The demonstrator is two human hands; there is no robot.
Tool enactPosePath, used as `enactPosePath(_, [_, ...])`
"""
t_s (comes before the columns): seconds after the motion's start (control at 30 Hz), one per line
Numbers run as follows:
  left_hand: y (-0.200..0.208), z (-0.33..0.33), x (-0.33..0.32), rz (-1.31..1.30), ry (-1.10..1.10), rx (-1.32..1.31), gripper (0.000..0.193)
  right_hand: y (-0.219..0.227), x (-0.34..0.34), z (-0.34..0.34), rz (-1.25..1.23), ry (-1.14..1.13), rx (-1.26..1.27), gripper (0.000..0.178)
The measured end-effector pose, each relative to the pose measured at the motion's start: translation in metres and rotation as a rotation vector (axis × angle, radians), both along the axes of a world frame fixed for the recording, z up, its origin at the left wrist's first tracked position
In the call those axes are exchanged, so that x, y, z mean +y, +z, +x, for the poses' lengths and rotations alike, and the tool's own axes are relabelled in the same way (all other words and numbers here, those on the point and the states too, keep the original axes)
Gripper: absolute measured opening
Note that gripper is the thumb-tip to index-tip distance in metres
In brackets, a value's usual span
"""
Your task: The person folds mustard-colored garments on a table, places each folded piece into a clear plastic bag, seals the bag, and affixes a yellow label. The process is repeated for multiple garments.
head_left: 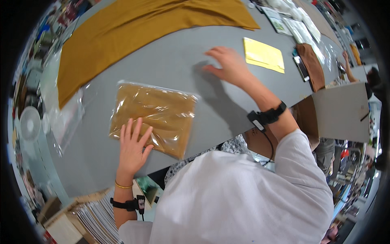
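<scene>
A folded mustard-brown piece of cloth in a clear plastic bag [162, 107] lies flat on the grey table [219, 118]. My left hand [134, 146] rests palm down on the bag's near left part, fingers spread. Over the table, to the right of the bag, my right hand [229, 65] hangs with thumb and fingers apart and nothing between them. It casts a shadow below and is slightly blurred. The nearest thing to its right is a flat yellow packet [264, 55]. A long mustard cloth [158, 24] stretches across the far side of the table.
Loose clear plastic bags [69, 122] lie at the left edge, near a white fan [30, 123]. At the right are a phone [301, 68], a brown cloth [312, 65] and white packages [300, 30]. An open cardboard box [341, 112] stands beyond the table's right edge.
</scene>
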State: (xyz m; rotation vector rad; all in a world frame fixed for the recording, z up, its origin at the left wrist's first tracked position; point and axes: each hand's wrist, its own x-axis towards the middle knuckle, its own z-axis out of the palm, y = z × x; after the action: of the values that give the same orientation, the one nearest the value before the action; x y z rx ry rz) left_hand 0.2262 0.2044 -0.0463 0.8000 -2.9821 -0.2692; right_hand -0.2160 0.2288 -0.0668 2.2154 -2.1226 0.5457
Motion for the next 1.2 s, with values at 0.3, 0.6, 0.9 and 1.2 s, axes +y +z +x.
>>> enactPosePath(0.3, [-0.009, -0.165, -0.031, 0.193, 0.103, 0.391, 0.055, -0.027, 0.099, -0.089, -0.018, -0.341, 0.012, 0.064])
enactPosePath(0.6, [-0.057, -0.355, -0.058, 0.134, 0.058, 0.275, 0.039, -0.019, 0.118, -0.030, -0.014, -0.302, -0.200, 0.038])
enactPosePath(0.9, [-0.050, -0.369, -0.066, 1.033, 0.209, 0.443, 0.021, -0.032, 0.055, -0.061, -0.128, -0.339, -0.669, 0.022])
enactPosePath(1.2, [-0.044, -0.358, -0.038, 1.341, 0.394, 0.646, 0.017, -0.034, 0.057, -0.042, -0.210, -0.387, -0.819, 0.017])
